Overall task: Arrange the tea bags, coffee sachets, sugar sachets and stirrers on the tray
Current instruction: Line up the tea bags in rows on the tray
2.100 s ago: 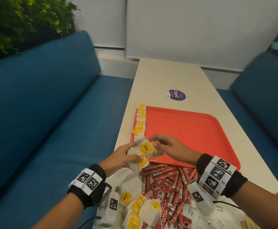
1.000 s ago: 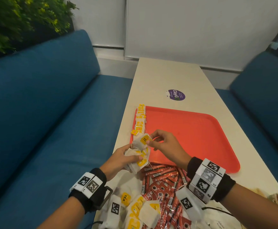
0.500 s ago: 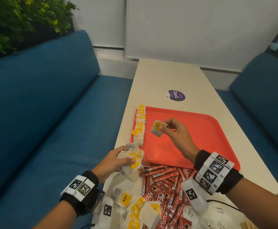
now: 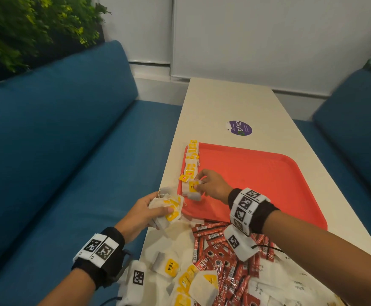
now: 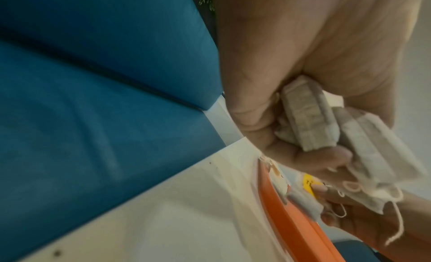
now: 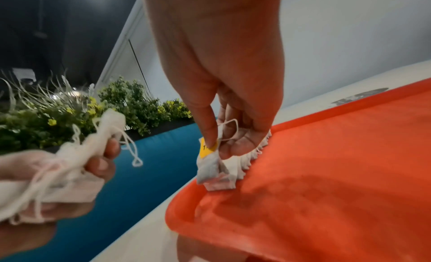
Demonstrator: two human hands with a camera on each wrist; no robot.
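An orange-red tray (image 4: 257,180) lies on the white table. A row of tea bags (image 4: 191,164) with yellow tags runs along its left edge. My right hand (image 4: 199,184) pinches one tea bag (image 6: 213,171) by its yellow tag and holds it at the near end of that row, its bottom touching the tray (image 6: 326,164). My left hand (image 4: 158,209) grips a bunch of tea bags (image 5: 338,129) just off the tray's near left corner. Red coffee sachets (image 4: 220,250) and loose tea bags (image 4: 171,267) are piled on the table in front of me.
White sugar sachets (image 4: 290,286) lie at the near right. A purple sticker (image 4: 239,128) is on the table beyond the tray. Blue sofas (image 4: 58,151) flank the table on both sides, and a green plant (image 4: 25,25) stands behind the left one.
My right hand took one tea bag from the bunch in my left hand, lifted it over the tray, then brought it down to the near end of the row. The left hand stayed put.
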